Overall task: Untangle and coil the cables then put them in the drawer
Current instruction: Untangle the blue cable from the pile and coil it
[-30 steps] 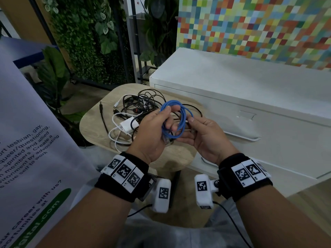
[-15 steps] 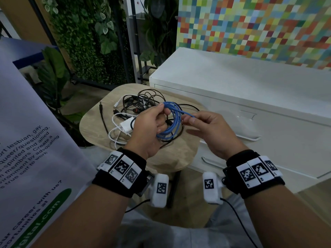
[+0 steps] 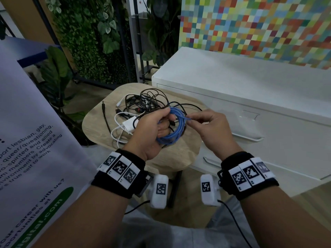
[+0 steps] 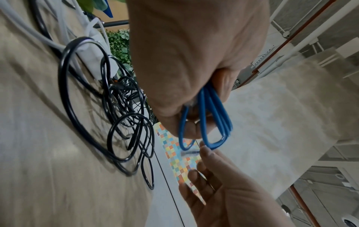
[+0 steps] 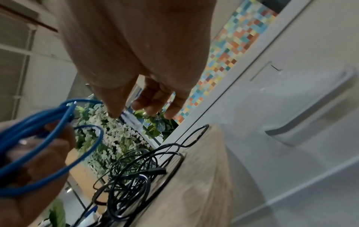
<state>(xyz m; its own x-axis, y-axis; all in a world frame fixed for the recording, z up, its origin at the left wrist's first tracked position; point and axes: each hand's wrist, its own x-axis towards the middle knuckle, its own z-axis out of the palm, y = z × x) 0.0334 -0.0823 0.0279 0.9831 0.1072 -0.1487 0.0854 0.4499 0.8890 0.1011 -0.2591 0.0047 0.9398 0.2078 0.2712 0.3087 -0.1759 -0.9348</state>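
A blue cable (image 3: 172, 138) is wound into a loose coil. My left hand (image 3: 152, 129) grips the coil through its loops, above the small round wooden table (image 3: 179, 154). My right hand (image 3: 211, 127) pinches the cable's free end between thumb and index finger, just right of the coil. In the left wrist view the blue loops (image 4: 213, 122) stick out past my curled fingers. The right wrist view shows the coil (image 5: 38, 122) at lower left. A tangle of black and white cables (image 3: 143, 106) with a white adapter (image 3: 129, 125) lies on the table behind my hands.
A white drawer cabinet (image 3: 268, 140) stands right of the table, its drawers closed, a handle (image 3: 249, 138) on the upper one. A printed banner (image 3: 26, 140) fills the left. Potted plants (image 3: 59, 74) and a green wall stand behind the table.
The coil has tilted from upright to slanting in my left hand. My right hand let go of the coil's side, moved right and now pinches the free end.
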